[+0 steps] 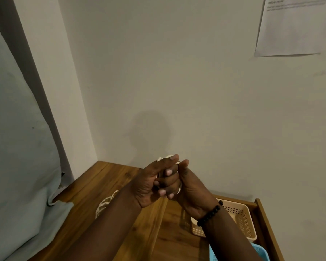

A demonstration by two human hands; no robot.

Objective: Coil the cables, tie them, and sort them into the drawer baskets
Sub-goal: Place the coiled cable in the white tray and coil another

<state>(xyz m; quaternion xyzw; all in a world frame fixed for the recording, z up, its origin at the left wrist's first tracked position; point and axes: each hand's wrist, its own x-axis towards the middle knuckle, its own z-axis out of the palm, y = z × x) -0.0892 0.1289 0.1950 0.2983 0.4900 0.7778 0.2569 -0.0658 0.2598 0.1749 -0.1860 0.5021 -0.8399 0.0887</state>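
Here both hands meet in front of the wall, raised clear of the wooden desktop (94, 187), probably so the work sits close under the eyes. The left hand (149, 182) and the right hand (184, 185) are clenched together around a small white cable (166, 157), of which only slivers show: a pale loop above the left index finger and a glint low against the right palm. Fingers of the 2 hands interlock, so most of the bundle is hidden, and whether a tie is already on it cannot be told. The tight, shared clasp suggests the coil is being kept from springing open while its end is wrapped or fastened.

A 2nd white cable (104, 204) lies loosely looped on the desktop, partly behind the left forearm, seemingly waiting its turn. To the right, an open drawer (262, 213) holds a beige perforated basket (241, 217), with the corner of a blue basket (260, 251) just nearer the person; both sit below the right wrist, which wears a dark beaded bracelet (211, 213). That puts the baskets within a short drop once the bundle is secured. A printed sheet (294, 29) hangs on the wall, and pale fabric (17, 147) drapes at the left.
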